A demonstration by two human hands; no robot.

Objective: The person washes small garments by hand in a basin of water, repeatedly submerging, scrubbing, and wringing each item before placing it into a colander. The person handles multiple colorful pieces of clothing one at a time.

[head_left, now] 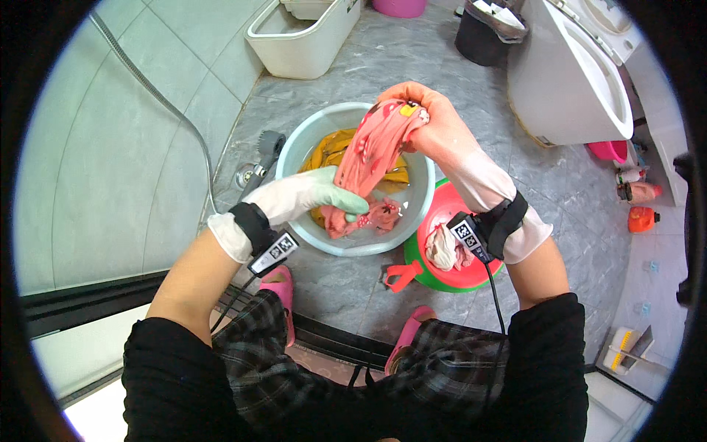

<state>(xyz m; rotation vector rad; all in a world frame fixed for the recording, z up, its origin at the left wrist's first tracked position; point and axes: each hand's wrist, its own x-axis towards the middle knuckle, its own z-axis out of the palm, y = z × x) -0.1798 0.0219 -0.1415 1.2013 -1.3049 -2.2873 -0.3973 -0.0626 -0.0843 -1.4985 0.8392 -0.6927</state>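
A wet pink patterned cloth [370, 151] hangs stretched between my gloved hands above a pale blue basin [421, 210]. My right hand [431, 118], in an orange and white rubber glove, is closed round the cloth's bunched upper end. Lower down, my left hand [328, 193], in a green and white glove, grips the same cloth with its fingers wrapped round it. The cloth's lower end [379, 217] droops into the basin. A mustard-yellow garment [324, 155] lies in the water there, partly hidden by the pink cloth.
Right of the basin stands a red and green tub [460, 278] holding pale cloths [442, 247]. A shower head [270, 144] lies by the left wall. Farther off are a white tub [305, 55], a black bin [482, 37] and a toilet [567, 81]. Bottles [639, 193] line the right side.
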